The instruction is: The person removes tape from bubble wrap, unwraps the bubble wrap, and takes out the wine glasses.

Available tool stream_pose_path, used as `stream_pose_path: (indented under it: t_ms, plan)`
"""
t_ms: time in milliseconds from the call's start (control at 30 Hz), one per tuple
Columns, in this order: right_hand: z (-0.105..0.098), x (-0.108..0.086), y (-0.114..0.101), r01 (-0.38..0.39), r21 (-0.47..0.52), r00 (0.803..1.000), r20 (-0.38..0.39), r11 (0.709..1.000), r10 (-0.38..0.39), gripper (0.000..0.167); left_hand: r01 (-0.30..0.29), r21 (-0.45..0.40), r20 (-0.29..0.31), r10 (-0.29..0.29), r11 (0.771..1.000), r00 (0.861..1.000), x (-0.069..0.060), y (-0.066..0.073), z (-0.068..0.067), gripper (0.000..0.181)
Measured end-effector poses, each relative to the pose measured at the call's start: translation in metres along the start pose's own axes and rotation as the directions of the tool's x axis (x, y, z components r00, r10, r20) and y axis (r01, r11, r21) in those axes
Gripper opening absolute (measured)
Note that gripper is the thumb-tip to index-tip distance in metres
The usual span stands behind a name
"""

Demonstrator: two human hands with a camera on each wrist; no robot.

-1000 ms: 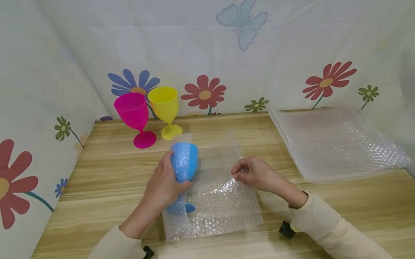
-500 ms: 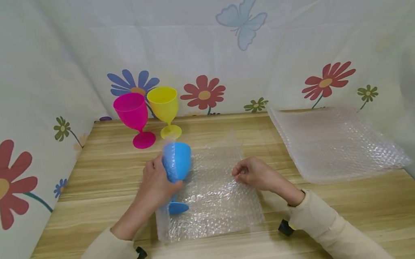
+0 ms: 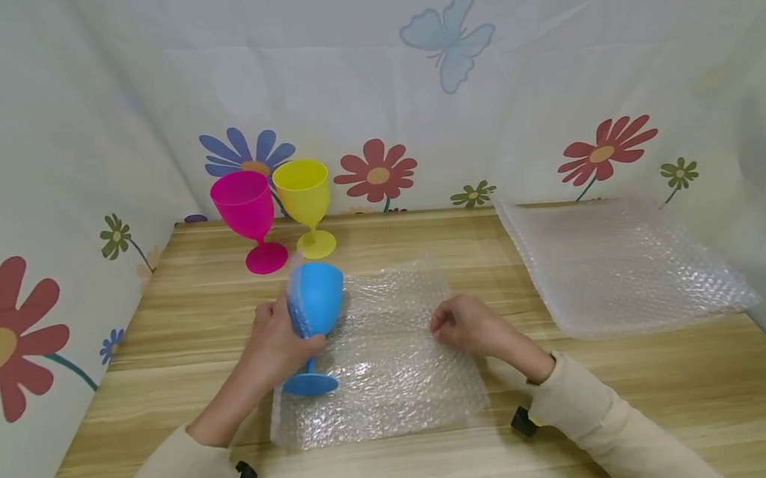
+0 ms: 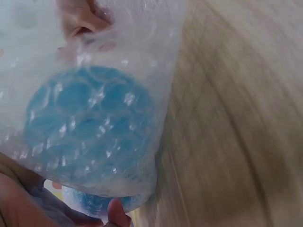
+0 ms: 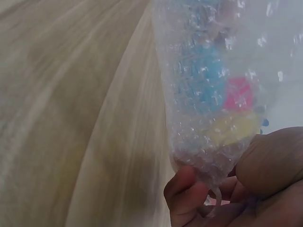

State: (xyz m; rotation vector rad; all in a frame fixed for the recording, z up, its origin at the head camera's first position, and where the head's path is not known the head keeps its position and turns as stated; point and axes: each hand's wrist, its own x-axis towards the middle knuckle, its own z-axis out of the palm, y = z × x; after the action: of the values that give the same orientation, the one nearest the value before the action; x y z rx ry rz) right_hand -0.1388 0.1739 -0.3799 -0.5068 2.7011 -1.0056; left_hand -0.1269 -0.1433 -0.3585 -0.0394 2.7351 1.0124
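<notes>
A blue plastic goblet [image 3: 322, 298] lies tilted at the left part of a bubble wrap sheet [image 3: 393, 373], its foot toward the person. My left hand [image 3: 278, 346] grips the goblet's bowl together with the sheet's left edge, which curls up round the bowl's left side. In the left wrist view, the goblet's round blue foot [image 4: 90, 123] shows blurred through the wrap. At the sheet's right edge my right hand [image 3: 472, 326] pinches the plastic between thumb and fingers. In the right wrist view, bubble wrap [image 5: 203, 113] rises from the right fingertips [image 5: 187, 189].
A pink goblet [image 3: 243, 201] and a yellow goblet [image 3: 302, 187] stand upright at the table's back left. Another bubble wrap piece [image 3: 628, 265] lies at the back right. Flowered cloth [image 3: 356, 68] walls the wooden table [image 3: 182, 345] at its back and sides.
My left hand has moved left with the blue goblet, and the sheet's left edge has shifted left with it, uncovering more of the bowl and foot. My right hand keeps nearly the same place.
</notes>
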Motion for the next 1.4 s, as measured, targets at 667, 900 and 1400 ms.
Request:
stream_pose_path:
  t_ms: [667, 900, 1400]
  plan:
    - [0.0, 0.005, 0.006, -0.015, -0.087, 1.0, 0.019, 0.996, 0.017, 0.012, 0.055, -0.055, 0.108, -0.049, 0.997, 0.993, -0.002, -0.017, -0.022, 0.103]
    - [-0.002, 0.006, 0.005, -0.035, -0.071, 0.998, 0.043, 0.997, 0.038, 0.014, 0.026, -0.065, 0.062, -0.022, 0.998, 0.998, -0.002, -0.028, -0.027, 0.103]
    - [-0.003, 0.006, 0.004, -0.023, -0.122, 0.999, 0.039, 0.992, 0.029, 0.014, 0.067, -0.102, -0.065, -0.074, 0.993, 0.995, -0.009, -0.041, -0.031, 0.09]
